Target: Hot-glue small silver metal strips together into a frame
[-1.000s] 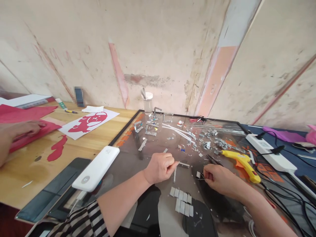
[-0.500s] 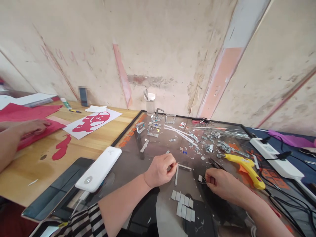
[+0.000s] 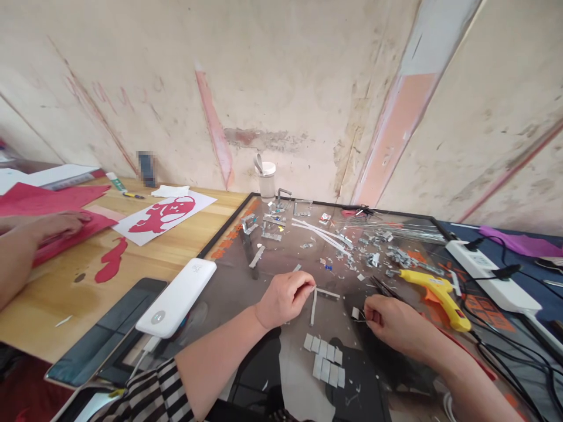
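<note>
I am sitting at my worktop (image 3: 145, 261), and a dark glass sheet (image 3: 246, 281) in a black frame is lying on it. My left hand (image 3: 284, 299) is resting on the glass, and its fingers (image 3: 303, 288) are pressing together on the end of a thin silver strip (image 3: 313, 306). The strip is lying flat on the glass and pointing back toward me. My right hand (image 3: 391, 322) is curling up just to the right, and its fingers (image 3: 368, 316) are pinching a tiny silver square (image 3: 355, 313) that is sitting just above the glass. Dark tweezers (image 3: 382, 287) are sticking out behind that hand. A bunch of little silver tiles (image 3: 325, 357) is lying in rows in front of both hands. A yellow glue gun (image 3: 435, 290) is lying to the right, near a white power strip (image 3: 492, 275). A white power bank (image 3: 178, 299) is leaning on a dark tablet (image 3: 101, 340) to the left. Far left, another person's hand (image 3: 53, 225) is pressing on red paper (image 3: 39, 202)
</note>
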`<state>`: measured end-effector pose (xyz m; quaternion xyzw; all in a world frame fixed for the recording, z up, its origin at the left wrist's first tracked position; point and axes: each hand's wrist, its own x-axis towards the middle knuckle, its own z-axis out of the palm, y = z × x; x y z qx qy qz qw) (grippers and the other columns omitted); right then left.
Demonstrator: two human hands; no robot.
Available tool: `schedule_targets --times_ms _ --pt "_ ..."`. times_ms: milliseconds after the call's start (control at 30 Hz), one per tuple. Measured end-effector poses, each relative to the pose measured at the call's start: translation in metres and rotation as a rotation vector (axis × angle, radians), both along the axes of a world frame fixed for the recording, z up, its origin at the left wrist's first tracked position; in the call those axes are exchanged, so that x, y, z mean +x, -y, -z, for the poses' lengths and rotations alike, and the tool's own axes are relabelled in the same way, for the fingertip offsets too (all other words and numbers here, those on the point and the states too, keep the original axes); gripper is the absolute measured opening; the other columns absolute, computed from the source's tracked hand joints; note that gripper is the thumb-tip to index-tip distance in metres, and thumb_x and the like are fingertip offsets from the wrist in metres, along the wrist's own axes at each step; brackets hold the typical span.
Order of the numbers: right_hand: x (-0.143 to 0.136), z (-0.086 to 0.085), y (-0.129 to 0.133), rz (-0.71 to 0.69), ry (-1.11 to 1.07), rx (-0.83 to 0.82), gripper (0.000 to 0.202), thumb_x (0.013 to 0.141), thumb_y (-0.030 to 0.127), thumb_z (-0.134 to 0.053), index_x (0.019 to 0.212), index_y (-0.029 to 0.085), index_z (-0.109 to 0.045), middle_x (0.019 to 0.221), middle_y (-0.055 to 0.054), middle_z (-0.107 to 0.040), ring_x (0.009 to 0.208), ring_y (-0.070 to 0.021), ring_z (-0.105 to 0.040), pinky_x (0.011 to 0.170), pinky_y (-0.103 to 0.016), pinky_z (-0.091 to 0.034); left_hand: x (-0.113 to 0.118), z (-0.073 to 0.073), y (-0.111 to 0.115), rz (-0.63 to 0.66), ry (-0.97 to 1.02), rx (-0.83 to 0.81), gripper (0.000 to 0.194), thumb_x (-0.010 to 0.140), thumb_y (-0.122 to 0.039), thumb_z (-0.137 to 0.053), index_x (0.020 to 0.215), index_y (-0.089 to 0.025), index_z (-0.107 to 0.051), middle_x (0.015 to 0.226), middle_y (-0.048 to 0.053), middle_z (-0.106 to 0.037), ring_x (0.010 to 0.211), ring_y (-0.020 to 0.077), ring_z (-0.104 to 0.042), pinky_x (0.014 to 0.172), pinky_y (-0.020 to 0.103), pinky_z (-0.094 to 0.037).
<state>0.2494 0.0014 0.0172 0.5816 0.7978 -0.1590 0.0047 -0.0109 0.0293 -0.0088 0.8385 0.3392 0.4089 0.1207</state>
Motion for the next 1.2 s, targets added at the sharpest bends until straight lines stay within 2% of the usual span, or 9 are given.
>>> schedule_targets --times_ms 300,433,633,733,800,967,1200 --pt "-0.0017 -0.0011 -0.0003 -0.004 0.009 -0.005 0.012 0.069 0.009 -0.045 0.066 0.019 -0.052 0.068 -0.001 -0.059 0.061 -0.0134 -0.052 0.055 -0.023 -0.031 0.0012 -0.0050 0.0074 0.030 0.018 -0.030 0.006 0.077 -0.014 -0.046 0.076 -0.018 -0.050 0.061 -0.002 -0.052 0.049 0.0081 -0.044 0.052 0.021 -0.038" --pt "-0.0018 -0.0032 -0.0002 -0.010 0.007 -0.009 0.012 0.067 0.009 -0.045 0.065 0.019 -0.051 0.068 -0.001 -0.059 0.060 -0.0133 -0.051 0.055 -0.023 -0.031 0.0013 -0.0056 0.0068 0.044 0.022 -0.007 0.009 0.077 -0.013 -0.044 0.075 -0.018 -0.050 0.060 -0.002 -0.054 0.050 0.0087 -0.046 0.052 0.021 -0.039" --pt "-0.0030 -0.0049 -0.0005 -0.002 0.010 -0.016 0.011 0.068 0.010 -0.046 0.065 0.019 -0.052 0.069 -0.001 -0.059 0.061 -0.0137 -0.052 0.056 -0.023 -0.032 0.0000 -0.0034 0.0046 0.107 0.043 -0.006 0.021 0.078 -0.008 -0.038 0.090 -0.017 -0.053 0.072 0.002 -0.063 0.049 0.0082 -0.047 0.055 0.022 -0.042" --pt "-0.0017 -0.0035 -0.0001 -0.014 0.003 -0.004 0.012 0.067 0.010 -0.045 0.066 0.020 -0.052 0.068 -0.001 -0.059 0.061 -0.0140 -0.053 0.055 -0.023 -0.032 -0.0007 -0.0043 0.0039 0.101 0.013 0.017 0.020 0.075 -0.006 -0.037 0.079 -0.017 -0.053 0.066 0.001 -0.058 0.056 0.0108 -0.050 0.057 0.023 -0.042" --pt "-0.0002 -0.0021 0.0002 -0.020 -0.005 0.004 0.012 0.068 0.010 -0.045 0.066 0.020 -0.052 0.068 0.000 -0.059 0.061 -0.0140 -0.053 0.055 -0.023 -0.032 -0.0009 -0.0054 0.0042 0.094 0.000 0.025 0.019 0.074 -0.006 -0.038 0.075 -0.017 -0.053 0.061 0.000 -0.054 0.053 0.0107 -0.048 0.055 0.023 -0.040" --pt "0.0008 -0.0013 -0.0004 -0.017 -0.004 -0.002 0.012 0.068 0.010 -0.045 0.066 0.020 -0.052 0.068 -0.001 -0.059 0.061 -0.0140 -0.053 0.055 -0.023 -0.031 0.0001 -0.0056 0.0063 0.080 -0.016 0.033 0.020 0.076 -0.009 -0.039 0.080 -0.016 -0.057 0.053 -0.003 -0.050 0.044 0.0088 -0.041 0.049 0.022 -0.037" --pt "0.0013 -0.0016 -0.0011 -0.008 -0.022 -0.014 0.011 0.069 0.011 -0.046 0.067 0.020 -0.053 0.069 0.000 -0.059 0.060 -0.0132 -0.052 0.055 -0.023 -0.031 0.0019 0.0005 0.0033 0.039 0.020 0.063 0.020 0.084 -0.013 -0.045 0.094 -0.016 -0.062 0.069 0.002 -0.068 0.054 0.0090 -0.057 0.055 0.021 -0.045"
